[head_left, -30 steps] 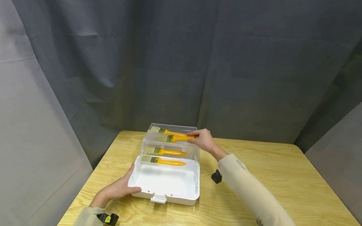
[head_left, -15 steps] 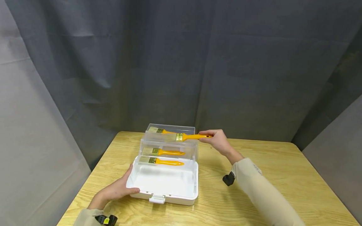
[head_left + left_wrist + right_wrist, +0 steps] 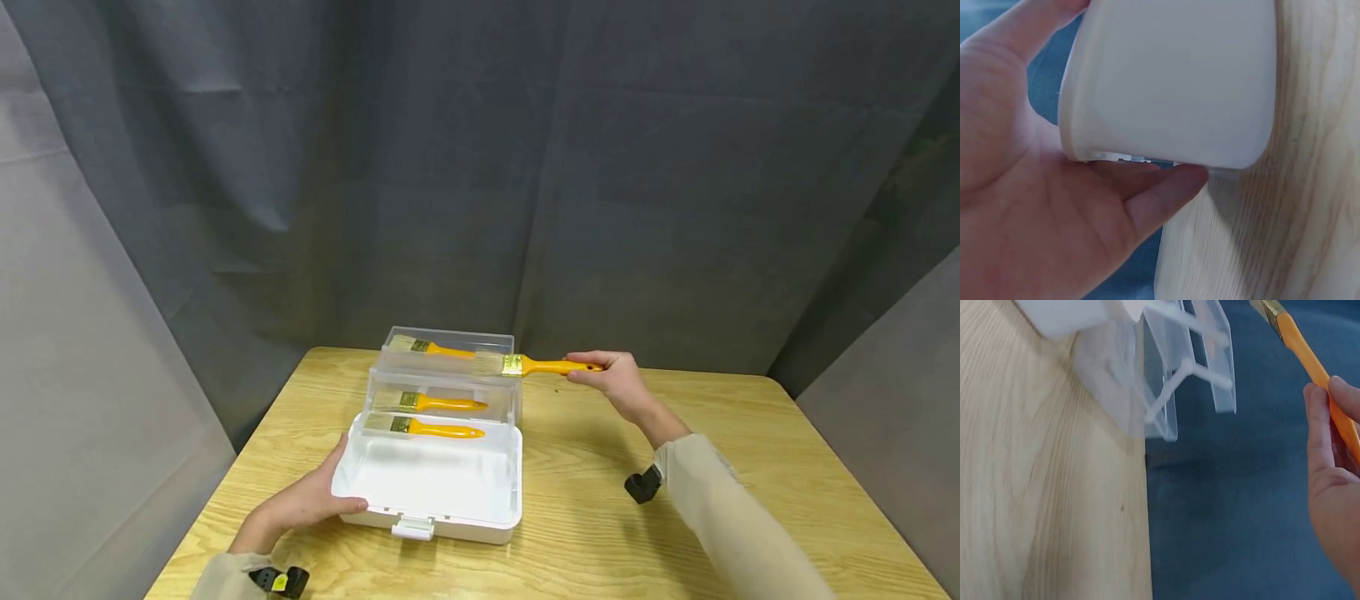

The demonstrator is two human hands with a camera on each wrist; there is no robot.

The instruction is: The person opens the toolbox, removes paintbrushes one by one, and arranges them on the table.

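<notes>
My right hand (image 3: 618,386) pinches the yellow handle of a paintbrush (image 3: 543,367) between thumb and fingers. The brush lies level, its pale bristles pointing left over the right end of the upper clear tray (image 3: 480,340). In the right wrist view the same paintbrush (image 3: 1305,354) slants up from the fingers. My left hand (image 3: 303,498) grips the left side of an opened white storage box (image 3: 431,483), thumb at its front corner. The left wrist view shows that hand round the box's end wall (image 3: 1172,81). Another paintbrush (image 3: 438,350) rests in the upper tray.
Two more paintbrushes (image 3: 446,404) lie in the lower clear tray level (image 3: 513,400), above the box's back part. A white latch (image 3: 413,527) hangs at the box front. The wooden table (image 3: 712,467) ends at a dark curtain (image 3: 637,208) behind.
My right hand has drawn the paintbrush to the right, from over the upper tray until its handle is well past the tray's end. The left hand keeps its grip on the box.
</notes>
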